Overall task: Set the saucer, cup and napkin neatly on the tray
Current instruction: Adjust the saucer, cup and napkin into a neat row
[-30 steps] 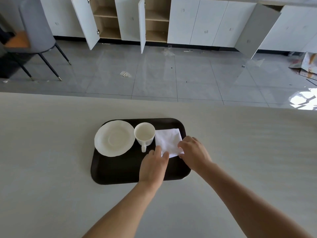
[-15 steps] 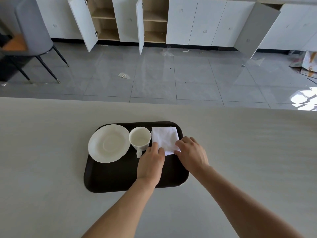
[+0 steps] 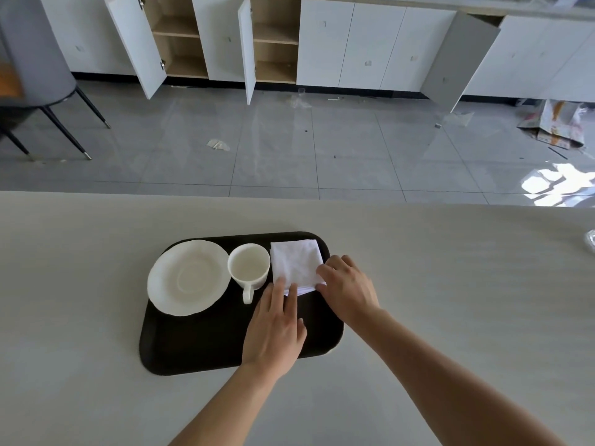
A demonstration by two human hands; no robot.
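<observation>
A dark tray (image 3: 199, 342) lies on the pale table. On its far left rests a white saucer (image 3: 188, 276), overhanging the tray's left rim a little. A white cup (image 3: 248, 267) stands upright beside it, handle pointing toward me. A folded white napkin (image 3: 295, 263) lies in the tray's far right corner. My left hand (image 3: 273, 329) lies flat over the tray with its fingertips on the napkin's near edge. My right hand (image 3: 347, 289) touches the napkin's near right corner with its fingers apart.
The table (image 3: 450, 284) ends at a far edge, with a grey tiled floor beyond. White cabinets (image 3: 370, 43) with several open doors line the back wall. A grey chair (image 3: 35, 66) stands at the far left. A shiny object (image 3: 590, 241) sits at the table's right edge.
Both hands have stayed on the napkin's near edge, and the napkin now lies squarer in the tray's corner. The view has shifted slightly; saucer and cup keep their places.
</observation>
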